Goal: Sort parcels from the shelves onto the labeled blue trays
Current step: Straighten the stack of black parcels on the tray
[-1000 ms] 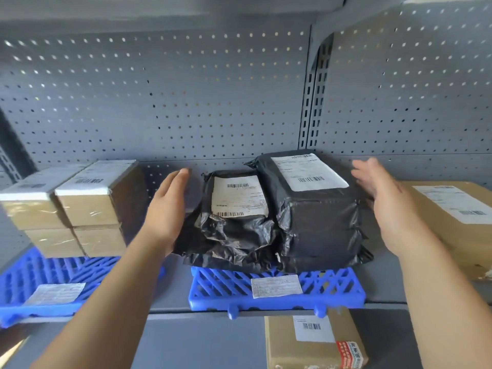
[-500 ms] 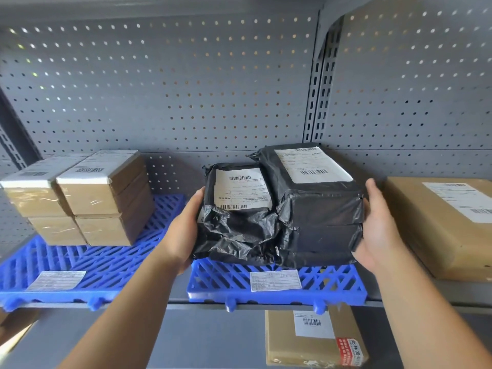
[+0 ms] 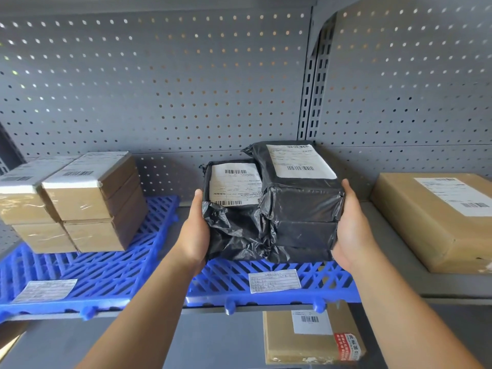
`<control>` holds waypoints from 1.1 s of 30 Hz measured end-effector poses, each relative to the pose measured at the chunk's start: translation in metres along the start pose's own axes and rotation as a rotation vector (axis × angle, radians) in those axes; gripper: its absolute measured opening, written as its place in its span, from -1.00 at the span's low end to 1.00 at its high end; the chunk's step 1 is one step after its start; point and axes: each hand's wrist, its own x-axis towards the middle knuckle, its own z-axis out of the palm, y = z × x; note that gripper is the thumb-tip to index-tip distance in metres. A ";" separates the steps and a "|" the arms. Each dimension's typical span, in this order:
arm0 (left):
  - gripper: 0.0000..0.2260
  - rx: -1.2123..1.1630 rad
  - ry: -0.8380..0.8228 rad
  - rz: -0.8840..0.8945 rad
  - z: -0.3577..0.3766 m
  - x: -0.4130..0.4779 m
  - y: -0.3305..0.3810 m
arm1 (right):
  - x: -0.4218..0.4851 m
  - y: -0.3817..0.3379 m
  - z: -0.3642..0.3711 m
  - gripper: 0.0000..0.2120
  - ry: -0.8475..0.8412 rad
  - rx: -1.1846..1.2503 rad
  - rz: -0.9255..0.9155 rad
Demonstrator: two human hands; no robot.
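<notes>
Two black plastic-wrapped parcels with white barcode labels stand side by side on the middle blue tray (image 3: 323, 279): a crumpled lower parcel (image 3: 234, 233) on the left and a taller parcel (image 3: 302, 209) on the right. My left hand (image 3: 195, 233) grips the left side of the lower parcel, thumb up along its front edge. My right hand (image 3: 351, 230) grips the right side of the taller parcel. The fingers of both hands are hidden behind the parcels. A paper label (image 3: 274, 280) is stuck on the tray's front.
A second blue tray (image 3: 111, 272) on the left carries stacked brown boxes (image 3: 87, 209) and its own label (image 3: 44, 290). A large brown carton (image 3: 436, 222) lies on the bare shelf at right. Another brown box (image 3: 306, 342) sits on the shelf below. Grey pegboard (image 3: 159, 89) backs the shelf.
Both hands moved inward from spread apart and closed on the two sides of the black parcels. They have held there for the last half second.
</notes>
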 end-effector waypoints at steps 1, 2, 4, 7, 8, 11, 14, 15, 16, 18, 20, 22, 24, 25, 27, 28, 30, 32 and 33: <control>-0.37 0.008 -0.008 -0.002 -0.001 0.001 0.001 | 0.000 -0.001 0.000 -0.51 0.002 -0.003 0.001; -0.36 0.015 -0.018 -0.009 -0.002 0.002 0.002 | 0.000 -0.002 -0.001 -0.50 0.001 -0.012 0.004; -0.35 0.001 -0.034 -0.017 -0.005 0.004 0.004 | 0.000 -0.004 -0.001 -0.48 -0.002 -0.028 -0.010; -0.32 -0.016 -0.092 0.023 -0.009 0.002 0.009 | -0.004 -0.007 -0.001 -0.47 -0.022 -0.050 -0.056; -0.33 -0.017 -0.107 0.053 -0.009 0.001 0.010 | -0.004 -0.007 -0.002 -0.48 -0.036 -0.059 -0.105; -0.46 -0.001 -0.125 0.203 -0.010 -0.002 0.009 | -0.008 -0.010 -0.005 -0.56 -0.079 -0.130 -0.307; -0.32 0.128 -0.142 0.316 -0.021 0.004 0.004 | -0.020 -0.014 -0.006 -0.48 -0.147 -0.390 -0.526; -0.29 0.169 -0.180 0.343 -0.022 0.005 0.003 | -0.023 -0.014 -0.004 -0.44 -0.181 -0.469 -0.572; -0.27 0.191 -0.212 0.356 -0.024 0.008 0.003 | -0.025 -0.014 -0.004 -0.40 -0.208 -0.540 -0.606; -0.29 0.158 -0.225 0.344 -0.022 0.010 0.004 | -0.026 -0.010 -0.002 -0.37 -0.209 -0.652 -0.644; -0.46 0.128 -0.198 0.331 -0.019 0.012 0.006 | -0.027 -0.007 0.000 -0.40 -0.158 -0.682 -0.657; -0.60 0.166 -0.135 0.319 -0.020 0.015 0.007 | -0.026 -0.004 0.001 -0.43 -0.115 -0.691 -0.670; -0.64 0.213 -0.092 0.299 -0.020 0.018 0.007 | -0.026 -0.001 0.003 -0.43 -0.098 -0.672 -0.678; -0.64 0.226 -0.085 0.290 -0.019 0.018 0.008 | -0.026 0.000 0.004 -0.42 -0.090 -0.658 -0.680; -0.62 0.213 -0.087 0.285 -0.020 0.020 0.008 | -0.025 0.003 0.005 -0.36 -0.071 -0.640 -0.681; -0.62 0.202 -0.100 0.291 -0.021 0.021 0.008 | -0.025 0.004 0.003 -0.32 -0.072 -0.627 -0.673; -0.60 0.183 -0.155 0.304 -0.027 0.021 0.006 | -0.024 0.005 -0.004 -0.17 -0.100 -0.607 -0.615; -0.42 0.193 -0.226 0.324 -0.034 0.018 0.003 | -0.023 0.006 -0.013 -0.01 -0.151 -0.656 -0.540; -0.29 0.205 -0.269 0.328 -0.038 0.017 0.000 | -0.022 0.006 -0.017 0.04 -0.168 -0.685 -0.504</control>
